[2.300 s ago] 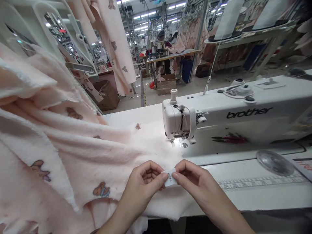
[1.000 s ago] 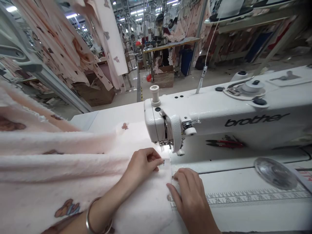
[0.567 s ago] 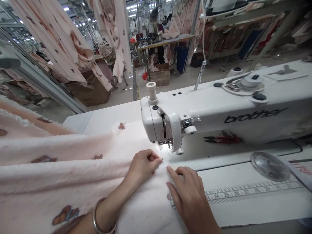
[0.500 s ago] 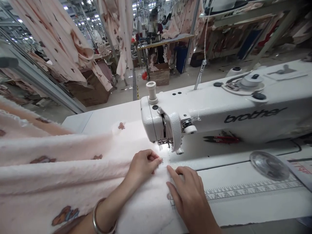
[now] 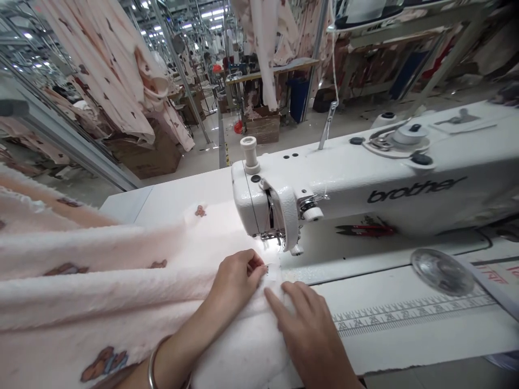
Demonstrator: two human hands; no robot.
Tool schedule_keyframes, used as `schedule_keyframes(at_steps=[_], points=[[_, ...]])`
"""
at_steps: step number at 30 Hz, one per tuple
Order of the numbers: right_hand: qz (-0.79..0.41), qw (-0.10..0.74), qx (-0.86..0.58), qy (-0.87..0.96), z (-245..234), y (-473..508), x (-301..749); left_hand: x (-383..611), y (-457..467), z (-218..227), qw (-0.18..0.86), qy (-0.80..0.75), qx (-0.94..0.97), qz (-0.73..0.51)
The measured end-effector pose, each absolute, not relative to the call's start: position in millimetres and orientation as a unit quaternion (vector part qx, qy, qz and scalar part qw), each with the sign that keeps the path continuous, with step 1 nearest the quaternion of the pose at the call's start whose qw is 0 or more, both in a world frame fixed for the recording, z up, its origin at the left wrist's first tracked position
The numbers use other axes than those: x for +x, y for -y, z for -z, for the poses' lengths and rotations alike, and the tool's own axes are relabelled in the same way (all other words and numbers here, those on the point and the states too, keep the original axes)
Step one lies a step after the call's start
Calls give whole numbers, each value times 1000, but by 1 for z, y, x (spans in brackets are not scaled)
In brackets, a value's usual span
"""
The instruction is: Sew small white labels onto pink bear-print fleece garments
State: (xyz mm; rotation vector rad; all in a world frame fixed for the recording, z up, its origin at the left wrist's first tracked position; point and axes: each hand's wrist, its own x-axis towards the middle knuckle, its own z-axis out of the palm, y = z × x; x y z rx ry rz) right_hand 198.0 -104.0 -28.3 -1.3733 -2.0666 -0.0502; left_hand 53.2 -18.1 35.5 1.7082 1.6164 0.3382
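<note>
Pale pink fleece fabric [image 5: 170, 308] printed with brown bears lies in folds across the sewing table and reaches the needle area. My left hand [image 5: 237, 278] is closed in a pinch on a small white label [image 5: 273, 272] at the fabric's edge, just before the presser foot. Dark print shows beside the thumb tip. Resting on the fabric to the right, my right hand [image 5: 304, 319] has its fingers apart, with the index fingertip just below the label. The white sewing machine head [image 5: 259, 205] stands right behind both hands, its lamp lighting the stitching spot.
Red-handled thread snips [image 5: 367, 230] lie under the machine arm. A clear round dish [image 5: 443, 272] sits at the right, beyond a printed ruler strip [image 5: 405, 313]. Similar pink garments [image 5: 109, 70] hang behind, near cardboard boxes [image 5: 144, 154] on the floor.
My right hand has shifted left across the fabric, its index finger now below the label. My left hand keeps its pinch. In the background, a hanging pink cloth has swung right.
</note>
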Motion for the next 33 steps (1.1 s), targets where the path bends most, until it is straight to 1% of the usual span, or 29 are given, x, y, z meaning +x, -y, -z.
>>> schedule_keyframes(at_steps=[3,6,11,15,18,22,33], points=[[-5,333,-484,810,25,108,194,55,20,-38,356,-621,682,-148],[-46,360,-506,783,20,105,193,57,20,-40,345,-608,695,-168],[-23,366,-557,745,18,96,197,54,17,-31,434,-614,638,-167],[-1,367,-558,745,22,94,201,51,13,-25,486,-616,593,-181],[8,359,-549,755,24,94,202,53,13,-23,466,-635,592,-172],[-11,362,-539,760,26,94,203,56,14,-21,440,-650,596,-173],[-22,370,-536,759,25,95,202,58,15,-23,435,-655,594,-170]])
